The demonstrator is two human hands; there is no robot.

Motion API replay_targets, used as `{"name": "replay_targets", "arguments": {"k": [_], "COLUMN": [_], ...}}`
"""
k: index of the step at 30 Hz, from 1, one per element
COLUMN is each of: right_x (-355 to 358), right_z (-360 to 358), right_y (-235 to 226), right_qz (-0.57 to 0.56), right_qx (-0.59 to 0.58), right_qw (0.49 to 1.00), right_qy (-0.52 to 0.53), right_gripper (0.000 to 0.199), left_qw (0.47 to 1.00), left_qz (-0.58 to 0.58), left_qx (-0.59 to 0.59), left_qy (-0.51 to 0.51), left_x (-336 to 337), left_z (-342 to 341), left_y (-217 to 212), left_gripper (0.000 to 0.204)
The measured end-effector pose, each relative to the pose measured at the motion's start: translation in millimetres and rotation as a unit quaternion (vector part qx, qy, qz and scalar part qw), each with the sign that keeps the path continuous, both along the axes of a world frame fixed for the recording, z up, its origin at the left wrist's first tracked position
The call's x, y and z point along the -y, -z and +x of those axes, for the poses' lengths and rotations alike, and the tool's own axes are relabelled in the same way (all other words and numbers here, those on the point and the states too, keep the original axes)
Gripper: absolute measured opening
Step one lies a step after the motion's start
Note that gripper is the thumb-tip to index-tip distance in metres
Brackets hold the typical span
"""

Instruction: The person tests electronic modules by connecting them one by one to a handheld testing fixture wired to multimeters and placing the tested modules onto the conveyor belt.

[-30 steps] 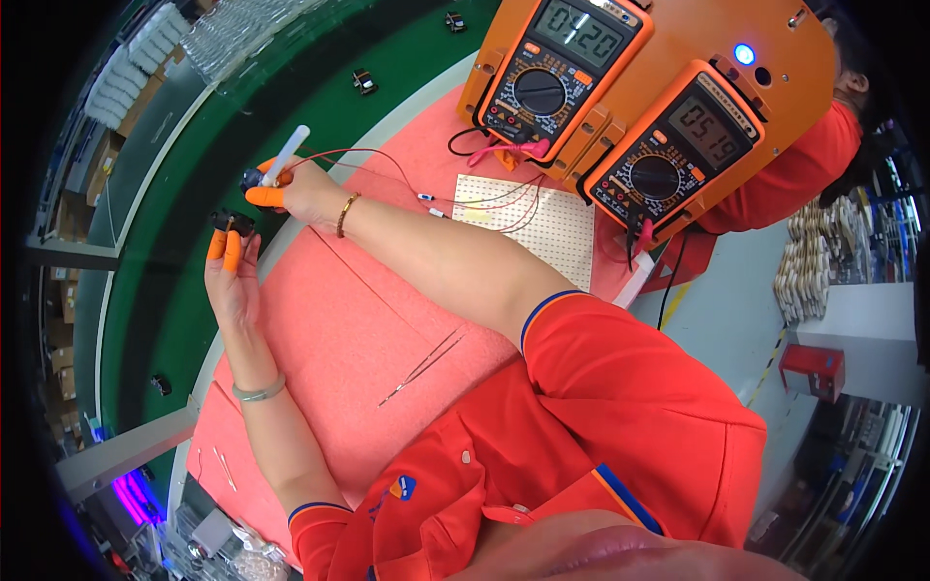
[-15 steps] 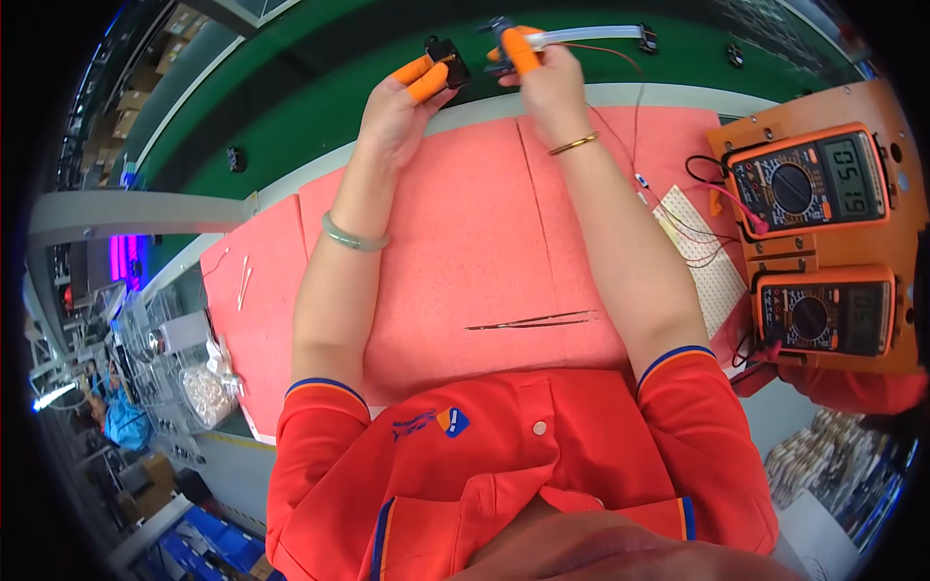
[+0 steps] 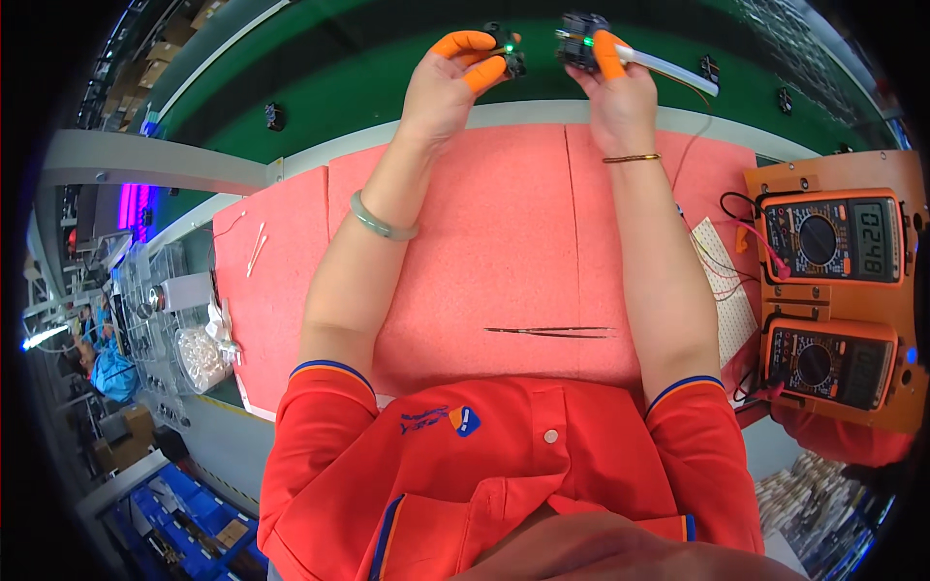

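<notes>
Pinching a small black part (image 3: 508, 48) in my left hand (image 3: 448, 82) at twelve o'clock. My right hand (image 3: 610, 82) grips a black module (image 3: 578, 39) just beside it, above the pink counter (image 3: 504, 232).

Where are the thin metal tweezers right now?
In the head view, the thin metal tweezers lie flat on the pink foam mat, near its front edge, beside the right forearm.

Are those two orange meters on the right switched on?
The upper meter is on: its screen shows dark digits. The lower meter cannot be told; its screen is too blurred near the picture's rim.
</notes>
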State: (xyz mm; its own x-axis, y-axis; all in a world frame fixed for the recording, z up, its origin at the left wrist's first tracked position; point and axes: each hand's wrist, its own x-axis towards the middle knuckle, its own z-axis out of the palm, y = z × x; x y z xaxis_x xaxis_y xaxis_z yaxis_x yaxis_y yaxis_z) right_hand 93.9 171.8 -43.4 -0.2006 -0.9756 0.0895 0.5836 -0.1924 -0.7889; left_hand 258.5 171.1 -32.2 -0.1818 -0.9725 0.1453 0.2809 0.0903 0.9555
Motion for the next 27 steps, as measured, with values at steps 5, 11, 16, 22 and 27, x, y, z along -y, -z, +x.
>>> {"name": "replay_targets", "arguments": {"k": [5,11,16,22,27], "right_x": [2,0,3,15,17], "right_z": [-4,-2,-4,-5,-18], "right_y": [8,6,9,14,20], "right_qz": [0.094,0.098,0.084,0.104,0.085], "right_qx": [0.004,-0.026,-0.029,0.045,0.054], "right_qw": [0.995,0.995,0.996,0.991,0.990], "right_qy": [0.028,0.025,0.020,0.076,0.101], "right_gripper": [0.026,0.023,0.023,0.022,0.018], "left_qw": [0.985,0.952,0.900,0.991,0.911], "left_qz": [-0.013,0.042,0.134,0.085,-0.066], "left_qx": [-0.130,-0.257,-0.373,-0.088,0.403], "left_qy": [0.115,0.161,0.183,0.051,-0.051], "left_x": [-12,-18,-13,9,48], "left_z": [-7,-8,-8,-20,-45], "left_y": [-15,-17,-14,-3,8], "left_gripper": [0.033,0.031,0.034,0.038,0.042]}}
